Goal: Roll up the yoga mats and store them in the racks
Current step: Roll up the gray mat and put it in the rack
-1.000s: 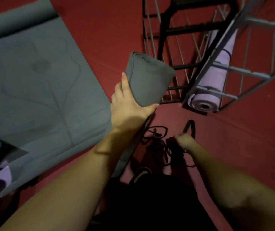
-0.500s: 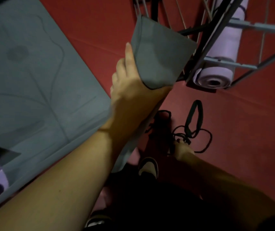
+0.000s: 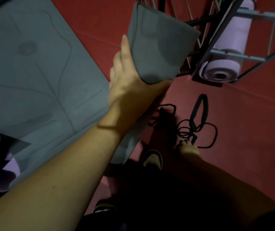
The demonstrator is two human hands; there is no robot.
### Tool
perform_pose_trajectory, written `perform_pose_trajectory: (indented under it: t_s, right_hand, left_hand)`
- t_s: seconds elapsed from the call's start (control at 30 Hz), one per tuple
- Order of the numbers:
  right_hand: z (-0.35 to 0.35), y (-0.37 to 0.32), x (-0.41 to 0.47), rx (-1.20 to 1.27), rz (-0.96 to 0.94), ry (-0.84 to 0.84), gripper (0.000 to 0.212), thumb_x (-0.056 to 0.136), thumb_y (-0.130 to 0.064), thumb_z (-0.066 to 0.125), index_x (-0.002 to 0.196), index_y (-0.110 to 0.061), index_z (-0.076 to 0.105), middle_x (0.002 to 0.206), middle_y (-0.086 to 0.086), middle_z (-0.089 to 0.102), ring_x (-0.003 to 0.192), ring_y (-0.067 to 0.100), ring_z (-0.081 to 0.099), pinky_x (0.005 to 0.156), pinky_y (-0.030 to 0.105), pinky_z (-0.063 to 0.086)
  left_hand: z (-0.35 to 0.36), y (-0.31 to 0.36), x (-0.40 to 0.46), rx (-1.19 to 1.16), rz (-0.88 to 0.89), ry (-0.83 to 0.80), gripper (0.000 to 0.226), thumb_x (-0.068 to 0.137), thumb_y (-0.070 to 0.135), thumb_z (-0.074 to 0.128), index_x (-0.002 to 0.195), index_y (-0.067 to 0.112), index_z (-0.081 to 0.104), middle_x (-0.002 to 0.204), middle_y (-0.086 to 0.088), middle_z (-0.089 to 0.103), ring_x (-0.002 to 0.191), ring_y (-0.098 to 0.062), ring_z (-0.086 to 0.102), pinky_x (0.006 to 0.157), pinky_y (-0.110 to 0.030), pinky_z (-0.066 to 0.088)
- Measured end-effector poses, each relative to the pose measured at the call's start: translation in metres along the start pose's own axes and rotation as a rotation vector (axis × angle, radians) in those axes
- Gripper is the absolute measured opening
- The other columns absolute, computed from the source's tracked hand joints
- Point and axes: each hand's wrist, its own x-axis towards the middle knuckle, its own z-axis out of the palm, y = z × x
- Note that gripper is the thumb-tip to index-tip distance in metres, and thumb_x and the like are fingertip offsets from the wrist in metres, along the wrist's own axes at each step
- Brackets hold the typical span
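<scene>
The left hand (image 3: 130, 90), fingers clenched round the rolled grey mat (image 3: 158, 47), has carried it closer to the rack (image 3: 217, 30), nearly ready for storing, while the right hand (image 3: 187, 147) pinches a black strap (image 3: 198, 114) on the floor.

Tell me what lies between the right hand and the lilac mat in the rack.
In the head view, black straps lie on bare red floor between the right hand and the rolled lilac mat.
</scene>
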Motion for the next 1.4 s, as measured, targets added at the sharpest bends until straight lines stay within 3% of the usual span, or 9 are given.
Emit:
perform_pose_trajectory:
  t_s: [0.17,0.27,0.4,0.47,0.63,0.77,0.97,1.2,1.4]
  right_hand:
    - [-0.012,0.001,-0.012,0.219,-0.036,0.118,0.06,0.089,-0.037,0.057,0.145,-0.024,0.04,0.134,0.002,0.056,0.129,0.027,0.043,0.105,0.042,0.027]
    - [-0.05,0.0,-0.027,0.619,-0.011,0.161,0.05,0.089,-0.028,0.058,0.135,-0.016,0.042,0.087,0.001,0.072,0.101,0.021,0.064,0.085,0.03,0.041]
    - [-0.113,-0.008,-0.056,0.876,-0.096,0.428,0.007,0.094,-0.017,0.058,0.102,-0.016,0.058,0.086,0.0,0.06,0.077,0.018,0.058,0.072,0.03,0.039]
    - [-0.147,-0.014,-0.077,1.01,-0.164,0.497,0.012,0.096,-0.021,0.058,0.085,-0.025,0.053,0.073,-0.005,0.054,0.064,0.011,0.05,0.067,0.03,0.038]
    - [-0.246,-0.045,-0.167,1.265,-0.408,0.643,0.009,0.097,-0.026,0.056,0.093,-0.02,0.062,0.077,-0.004,0.063,0.069,0.014,0.057,0.065,0.031,0.049]
    - [-0.308,-0.097,-0.259,1.439,-0.689,0.49,0.011,0.094,-0.015,0.054,0.086,-0.02,0.061,0.076,0.0,0.061,0.068,0.013,0.055,0.052,0.019,0.043]
    - [-0.327,-0.165,-0.35,1.346,-0.865,0.335,0.02,0.099,-0.019,0.046,0.08,-0.019,0.054,0.107,-0.001,0.074,0.101,0.017,0.069,0.082,0.036,0.048]
    - [-0.297,-0.209,-0.394,0.543,-0.914,0.711,0.021,0.101,-0.026,0.052,0.112,-0.013,0.063,0.11,0.007,0.064,0.102,0.021,0.059,0.081,0.028,0.04]
    - [-0.284,-0.224,-0.418,0.205,-1.019,0.803,0.022,0.1,-0.023,0.053,0.113,-0.009,0.064,0.112,0.01,0.06,0.107,0.024,0.055,0.088,0.028,0.038]
  left_hand:
    - [-0.008,-0.004,0.0,-0.026,-0.043,-0.023,0.132,0.061,0.057,0.085,0.158,0.017,0.005,0.154,-0.001,0.029,0.14,-0.019,0.031,0.113,-0.039,0.03]
    - [-0.018,-0.004,-0.004,-0.029,-0.077,-0.025,0.133,0.06,0.055,0.086,0.158,0.019,0.005,0.155,0.001,0.028,0.142,-0.018,0.028,0.118,-0.041,0.028]
    - [-0.036,-0.005,-0.02,-0.051,-0.107,-0.017,0.133,0.06,0.052,0.087,0.158,0.024,0.002,0.158,0.003,0.023,0.145,-0.015,0.024,0.119,-0.035,0.025]
    - [-0.047,-0.006,-0.033,-0.064,-0.122,0.001,0.134,0.059,0.05,0.089,0.158,0.026,0.002,0.159,0.006,0.02,0.146,-0.013,0.021,0.117,-0.028,0.023]
    - [-0.088,-0.014,-0.082,-0.099,-0.161,0.073,0.135,0.057,0.044,0.092,0.158,0.024,0.004,0.161,0.003,0.02,0.147,-0.011,0.022,0.12,-0.033,0.024]
    - [-0.123,-0.028,-0.129,-0.123,-0.189,0.121,0.137,0.057,0.044,0.093,0.157,0.026,0.002,0.162,0.003,0.018,0.147,-0.013,0.024,0.119,-0.04,0.028]
    - [-0.168,-0.05,-0.186,-0.213,-0.284,0.234,0.131,0.058,0.043,0.093,0.155,0.032,0.005,0.16,0.006,0.021,0.146,-0.012,0.027,0.118,-0.045,0.031]
    - [-0.21,-0.045,-0.222,-0.265,-0.279,0.354,0.118,0.054,0.055,0.087,0.146,0.009,0.029,0.145,-0.003,0.029,0.138,-0.021,0.033,0.115,-0.046,0.033]
    - [-0.239,-0.03,-0.241,-0.247,-0.242,0.335,0.139,0.059,0.044,0.092,0.158,0.017,-0.001,0.161,-0.001,0.014,0.148,-0.015,0.019,0.119,-0.033,0.025]
